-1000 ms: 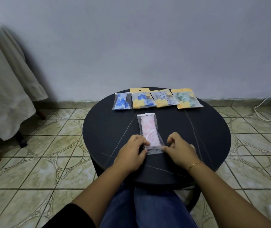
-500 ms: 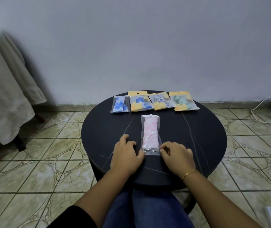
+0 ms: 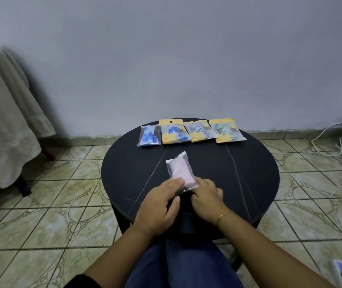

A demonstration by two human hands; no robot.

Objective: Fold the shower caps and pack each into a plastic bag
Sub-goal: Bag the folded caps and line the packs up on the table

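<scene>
A clear plastic bag with a folded pink shower cap [image 3: 180,171] lies tilted in the middle of the round black table [image 3: 249,175]. My left hand [image 3: 160,204] rests its fingertips on the bag's near left corner. My right hand [image 3: 206,199] presses the near right corner with curled fingers. The bag's near end is partly hidden under both hands. Several packed bags line the table's far edge: a blue flower one [image 3: 149,135], a blue and yellow one [image 3: 174,134], a grey patterned one [image 3: 201,132] and a green one [image 3: 227,130].
A cloth-covered piece of furniture [image 3: 5,121] stands at the left on the tiled floor. A white cable [image 3: 328,140] runs along the wall at the right. My legs in blue trousers [image 3: 182,265] sit under the table's near edge.
The pink bag has turned from straight to tilted, its far end swung right. My left hand has moved onto its near corner and both hands have closed in on the bag's near end.
</scene>
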